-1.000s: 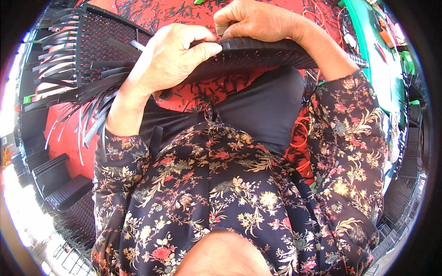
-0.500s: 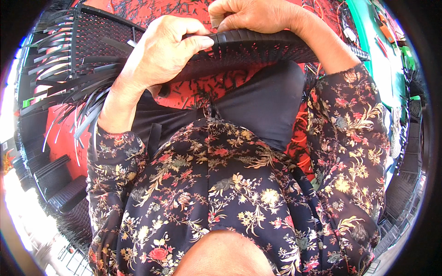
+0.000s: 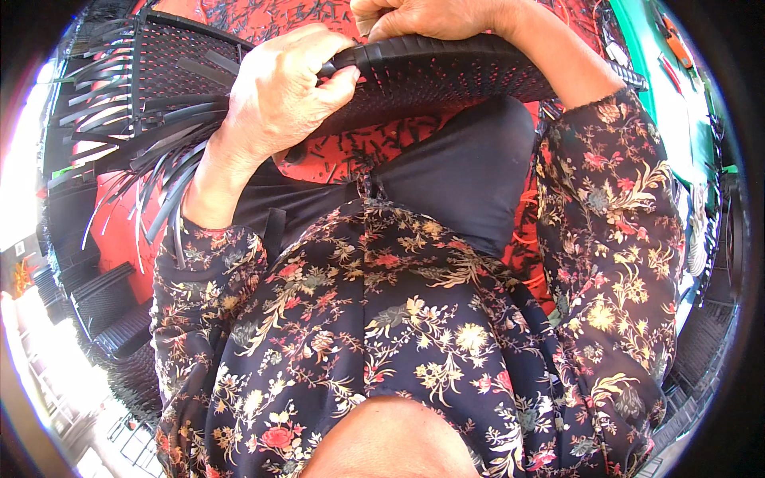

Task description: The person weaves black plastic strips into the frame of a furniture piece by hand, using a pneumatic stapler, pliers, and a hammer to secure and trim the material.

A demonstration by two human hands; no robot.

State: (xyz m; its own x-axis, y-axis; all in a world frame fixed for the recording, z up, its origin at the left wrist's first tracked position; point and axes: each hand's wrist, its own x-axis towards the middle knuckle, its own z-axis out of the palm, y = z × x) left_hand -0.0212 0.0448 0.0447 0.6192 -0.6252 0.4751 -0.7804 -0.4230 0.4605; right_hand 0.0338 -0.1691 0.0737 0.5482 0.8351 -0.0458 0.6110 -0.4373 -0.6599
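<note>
A black woven panel [image 3: 462, 76] with a wrapped, curved rim stands across my lap near the top of the head view. My left hand [image 3: 291, 84] grips this rim, thumb on the near side and fingers curled over it. Just right of it, at the far side of the rim, my right hand [image 3: 434, 17] is closed with its fingers bent in. What its fingertips hold is hidden. Loose black flat strips [image 3: 179, 131] fan out to the left, partly behind my left wrist.
Another black woven piece [image 3: 187, 60] with loose strip ends lies at the upper left. Strip offcuts litter the red floor [image 3: 343, 147]. Black woven items [image 3: 119, 319] stand at the lower left. Along the right runs a green-edged surface [image 3: 637, 48] with an orange-handled tool [image 3: 677, 48].
Both hands and the panel's rim have shifted slightly up in the view. My left thumb has slid off the top of the rim onto its near side.
</note>
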